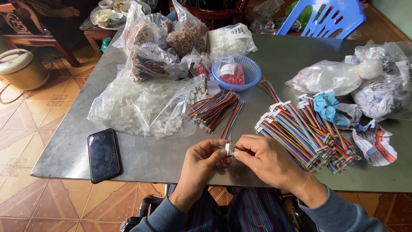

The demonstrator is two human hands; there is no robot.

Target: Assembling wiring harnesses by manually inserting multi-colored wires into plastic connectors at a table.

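My left hand point(201, 165) and my right hand point(266, 161) meet near the front edge of the grey metal table point(64, 154). Together they pinch a small white connector point(228, 149) on the end of a multicoloured ribbon cable point(231, 122) that runs away from me across the table. My left fingers hold the white connector; my right fingers grip the wire ends just beside it. A loose bundle of the same coloured cables point(213, 109) lies just beyond my hands. A large stack of cables fitted with white connectors point(307, 131) lies to the right.
A black phone point(103, 154) lies at the front left. An open bag of white connectors point(146, 107) spreads across the left. A blue basket point(246, 71) and several filled plastic bags stand behind. Crumpled bags and paper point(373, 94) sit far right. A blue chair point(326, 17) stands beyond.
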